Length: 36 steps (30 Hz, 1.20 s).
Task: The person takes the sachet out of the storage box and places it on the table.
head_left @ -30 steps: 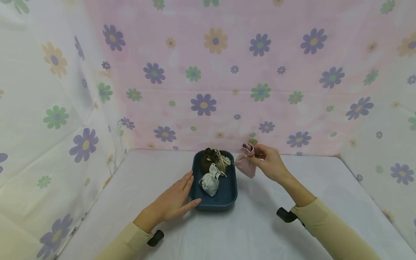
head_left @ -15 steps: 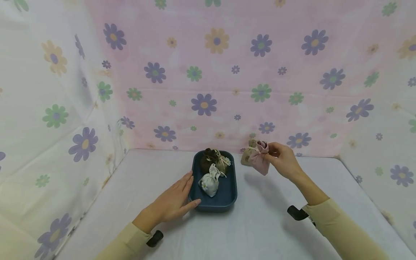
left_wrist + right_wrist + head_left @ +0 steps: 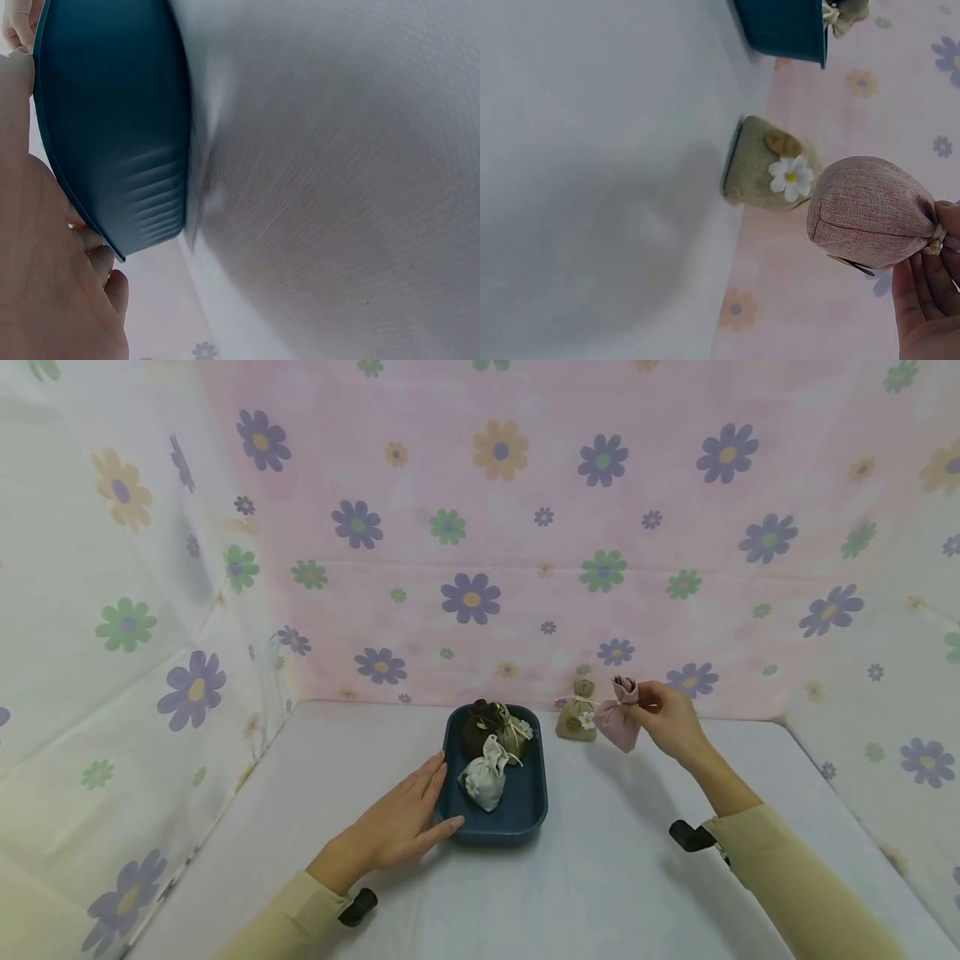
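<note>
Flowered cloth walls close in your white desk (image 3: 600, 877). Your right hand (image 3: 667, 714) pinches a pink sachet (image 3: 619, 727) by its tied neck, held off the surface just beside an olive sachet (image 3: 576, 722) standing there. Your left hand (image 3: 397, 827) lies flat, fingers straight, against the blue tray (image 3: 525, 814) holding a white sachet (image 3: 482, 777) and darker ones.

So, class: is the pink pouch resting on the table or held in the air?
Held up: right hand pinches pink pouch by its neck.
</note>
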Available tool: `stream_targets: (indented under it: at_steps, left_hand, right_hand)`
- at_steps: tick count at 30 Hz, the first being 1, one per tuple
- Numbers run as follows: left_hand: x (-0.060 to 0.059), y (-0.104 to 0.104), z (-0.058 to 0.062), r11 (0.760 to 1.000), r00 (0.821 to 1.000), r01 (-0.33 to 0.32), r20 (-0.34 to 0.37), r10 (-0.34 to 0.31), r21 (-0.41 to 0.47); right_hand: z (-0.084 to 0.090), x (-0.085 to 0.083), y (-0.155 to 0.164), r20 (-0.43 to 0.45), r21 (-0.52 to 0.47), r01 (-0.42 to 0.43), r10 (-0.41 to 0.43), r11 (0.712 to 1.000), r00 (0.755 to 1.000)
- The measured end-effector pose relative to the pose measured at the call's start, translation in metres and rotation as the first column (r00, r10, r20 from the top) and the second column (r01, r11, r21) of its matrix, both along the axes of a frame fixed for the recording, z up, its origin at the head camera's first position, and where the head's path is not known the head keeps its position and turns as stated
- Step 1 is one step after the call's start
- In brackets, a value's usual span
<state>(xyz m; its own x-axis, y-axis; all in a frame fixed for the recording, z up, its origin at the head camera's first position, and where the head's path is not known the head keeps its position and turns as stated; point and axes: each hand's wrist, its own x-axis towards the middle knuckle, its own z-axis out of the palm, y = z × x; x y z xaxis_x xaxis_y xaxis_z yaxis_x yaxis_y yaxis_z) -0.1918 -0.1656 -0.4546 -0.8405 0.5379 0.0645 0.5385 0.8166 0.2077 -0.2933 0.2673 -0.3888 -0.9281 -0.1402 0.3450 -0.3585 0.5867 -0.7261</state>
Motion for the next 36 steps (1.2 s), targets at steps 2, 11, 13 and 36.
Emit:
stream_targets:
  at_steps: [2,11,13,36]
  left_hand:
    - [0.000,0.000,0.000,1.000,1.000,-0.002,0.005,0.002,-0.003]
    - [-0.002,0.001,0.003,1.000,1.000,-0.001,0.013,0.001,-0.010]
    - [-0.002,0.001,0.003,1.000,1.000,-0.002,0.006,0.002,-0.014]
    - [-0.001,0.001,0.000,1.000,1.000,-0.005,0.003,0.005,-0.003]
  right_hand:
    - [-0.004,-0.004,0.003,0.002,-0.006,0.003,-0.003,1.000,1.000]
    - [-0.017,-0.018,0.015,0.009,0.025,0.045,-0.045,0.999,0.999]
    - [-0.019,-0.020,0.017,0.013,0.028,0.047,-0.047,0.999,0.999]
    - [-0.059,-0.037,0.027,0.152,0.038,0.077,-0.082,0.996,0.985]
